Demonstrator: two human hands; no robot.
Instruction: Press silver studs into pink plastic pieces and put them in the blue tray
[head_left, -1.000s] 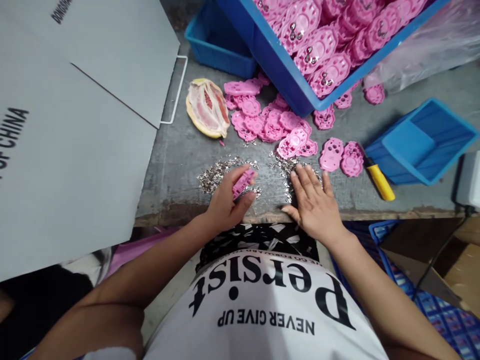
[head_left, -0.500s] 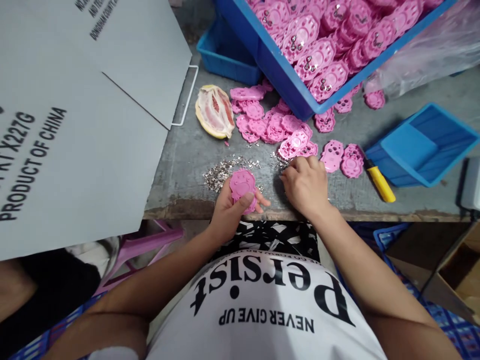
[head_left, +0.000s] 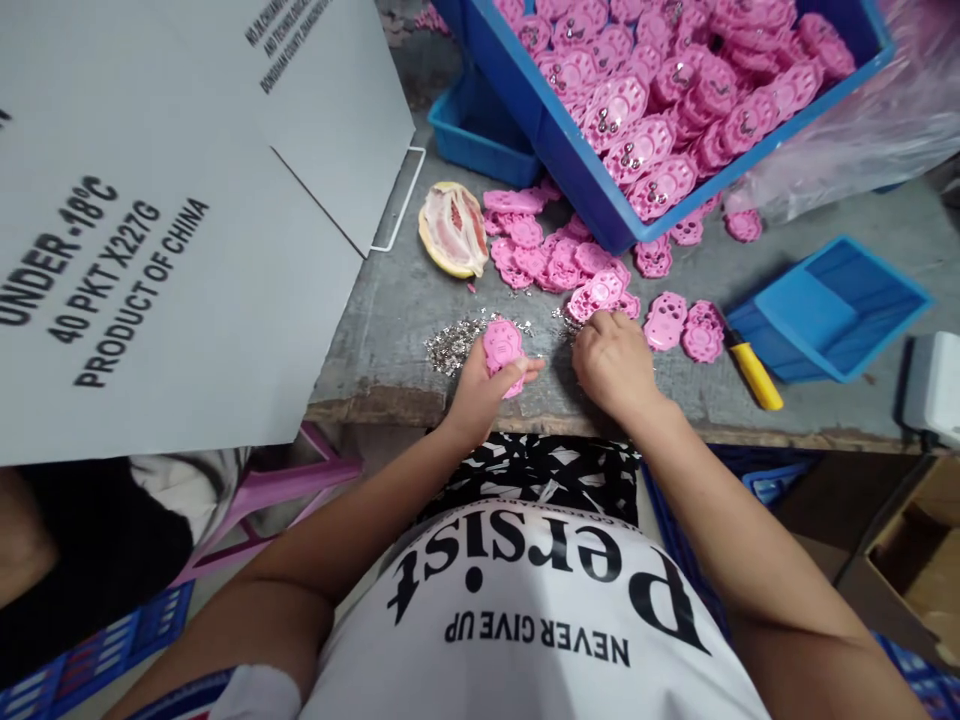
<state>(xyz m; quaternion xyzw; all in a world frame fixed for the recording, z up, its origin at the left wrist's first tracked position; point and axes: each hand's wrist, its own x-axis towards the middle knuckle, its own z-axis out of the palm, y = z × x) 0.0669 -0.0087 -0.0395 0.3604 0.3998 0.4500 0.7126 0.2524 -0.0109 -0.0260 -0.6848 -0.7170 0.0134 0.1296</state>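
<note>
My left hand (head_left: pixel 486 385) grips a pink plastic part (head_left: pixel 503 347) with a scalloped edge, thumb across its lower end, just above the table's front edge. Behind that hand lies a pile of small silvery metal pieces (head_left: pixel 454 345). My right hand (head_left: pixel 615 362) rests on the table with its fingers curled down at a smaller scatter of metal bits (head_left: pixel 568 325); its fingertips are hidden, so what they pinch cannot be made out. Just beyond it is a heap of similar pink parts (head_left: pixel 559 255), and two more pink parts (head_left: pixel 665 321) lie to its right.
A large blue bin (head_left: pixel 547 130) full of pink parts stands at the back. Nearby are a small blue tray (head_left: pixel 480 135), a cut pomelo (head_left: pixel 453 230), a blue box (head_left: pixel 825 310) and a yellow-handled screwdriver (head_left: pixel 757 377). A big grey carton (head_left: pixel 225 300) blocks the left side.
The view has shifted a little, moving the table's contents within the picture. My left hand has tilted the pink part, and my right hand stays at the metal bits.
</note>
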